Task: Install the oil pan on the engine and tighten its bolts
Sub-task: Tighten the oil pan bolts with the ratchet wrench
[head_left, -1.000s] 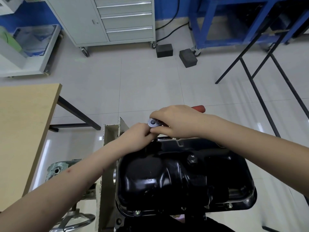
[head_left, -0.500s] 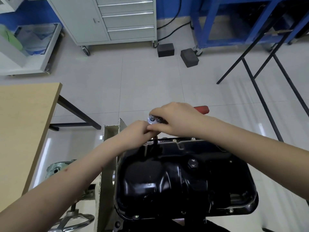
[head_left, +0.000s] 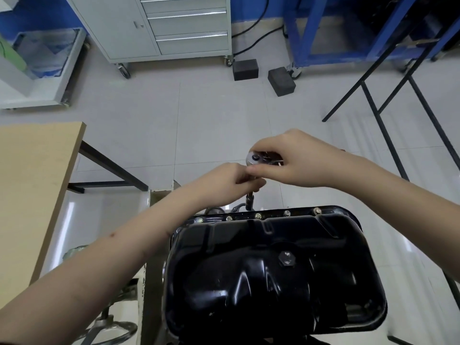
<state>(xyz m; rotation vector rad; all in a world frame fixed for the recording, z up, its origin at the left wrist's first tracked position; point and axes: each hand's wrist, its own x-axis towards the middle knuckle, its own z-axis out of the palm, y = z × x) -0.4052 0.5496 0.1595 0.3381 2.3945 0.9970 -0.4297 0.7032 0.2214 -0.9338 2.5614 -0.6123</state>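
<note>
Both my forearms reach forward and meet above the far edge of the oil pan (head_left: 271, 277). My right hand (head_left: 296, 160) comes in from the right with its fingers curled over a ratchet wrench (head_left: 256, 158), whose round chrome head shows just past my knuckles; the handle is hidden under my palm. My left hand (head_left: 234, 180) sits just below and to the left, fingers bunched around the top of the extension bar (head_left: 249, 201), touching the right thumb.

The bar is a slim dark steel shaft standing nearly upright, and its lower end meets the far flange of the pan. The pan is glossy black pressed steel, deep and ribbed, with rounded corners and a hex drain plug (head_left: 286, 258) on its face. Along the far flange I see a row of flange bolts (head_left: 286, 213) with brass-coloured washers.

The pan lies directly beneath and nearer me than both hands. A pale wooden tabletop (head_left: 32, 185) is to the left, a grey drawer cabinet (head_left: 174, 26) beyond on the tiled floor.
</note>
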